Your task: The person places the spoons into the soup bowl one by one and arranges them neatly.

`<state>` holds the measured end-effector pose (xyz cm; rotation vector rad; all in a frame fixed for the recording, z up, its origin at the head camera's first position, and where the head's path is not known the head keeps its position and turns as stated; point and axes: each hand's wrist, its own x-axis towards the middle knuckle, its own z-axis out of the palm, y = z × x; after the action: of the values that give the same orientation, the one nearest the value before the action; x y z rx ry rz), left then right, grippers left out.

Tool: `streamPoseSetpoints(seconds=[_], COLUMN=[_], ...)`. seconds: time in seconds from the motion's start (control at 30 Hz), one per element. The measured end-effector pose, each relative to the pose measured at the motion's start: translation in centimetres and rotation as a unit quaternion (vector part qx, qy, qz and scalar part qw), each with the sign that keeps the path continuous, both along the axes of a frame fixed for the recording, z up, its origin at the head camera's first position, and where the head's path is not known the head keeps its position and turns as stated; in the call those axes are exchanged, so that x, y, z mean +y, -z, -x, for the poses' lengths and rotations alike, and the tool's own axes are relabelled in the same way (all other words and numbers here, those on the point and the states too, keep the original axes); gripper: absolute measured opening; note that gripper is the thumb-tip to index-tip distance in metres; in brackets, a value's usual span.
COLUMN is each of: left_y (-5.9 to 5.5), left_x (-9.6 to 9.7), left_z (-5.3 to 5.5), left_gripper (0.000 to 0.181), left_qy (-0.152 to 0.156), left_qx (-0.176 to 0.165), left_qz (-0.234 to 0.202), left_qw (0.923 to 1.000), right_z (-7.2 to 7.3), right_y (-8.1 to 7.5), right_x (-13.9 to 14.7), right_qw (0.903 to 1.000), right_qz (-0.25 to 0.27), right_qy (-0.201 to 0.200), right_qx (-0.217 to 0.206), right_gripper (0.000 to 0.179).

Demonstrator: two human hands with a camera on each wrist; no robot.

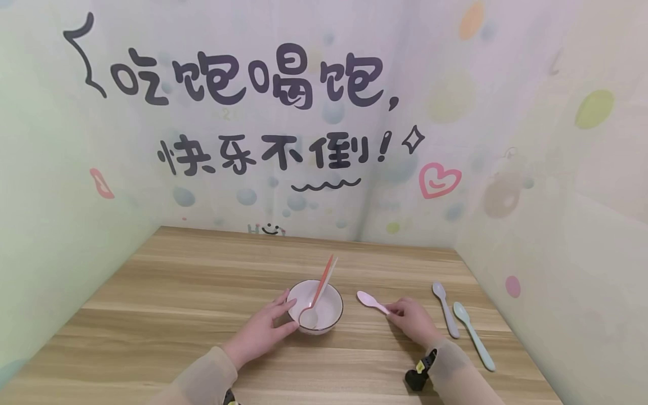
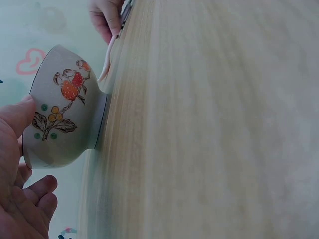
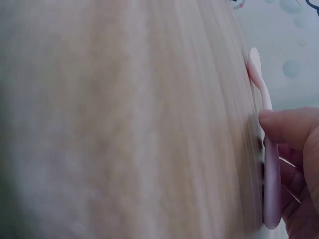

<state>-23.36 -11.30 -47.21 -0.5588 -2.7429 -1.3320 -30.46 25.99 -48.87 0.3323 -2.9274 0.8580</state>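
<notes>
A white bowl with a dark rim stands on the table; painted fruit and leaves decorate its outside in the left wrist view. My left hand holds it at its left side, thumb and fingers spread along the rim. An orange-red handle and a pale handle lean out of the bowl, with a round spoon head at the bottom. To the right, my right hand pinches a pink spoon by its handle, low over the table, its head pointing toward the bowl.
A grey-lilac spoon and a mint-green spoon lie on the wooden table right of my right hand. A printed wall closes off the back, with pale side walls left and right.
</notes>
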Motion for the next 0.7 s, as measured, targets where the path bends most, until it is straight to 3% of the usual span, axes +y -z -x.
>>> streamPoseSetpoints(seconds=[0.33, 0.7], left_y=[-0.03, 0.0], left_x=[-0.06, -0.04], left_z=[-0.04, 0.0], left_gripper=[0.059, 0.059], left_qy=[-0.001, -0.002], left_qx=[-0.002, -0.004], left_qz=[0.0, -0.003], left_qw=[1.0, 1.0], right_z=[-0.12, -0.31], right_y=[0.57, 0.78], right_x=[0.13, 0.05], right_qw=[0.9974, 0.9958], right_qz=[0.044, 0.061], right_qy=[0.048, 0.059], right_qx=[-0.03, -0.034], right_gripper=[0.022, 0.014])
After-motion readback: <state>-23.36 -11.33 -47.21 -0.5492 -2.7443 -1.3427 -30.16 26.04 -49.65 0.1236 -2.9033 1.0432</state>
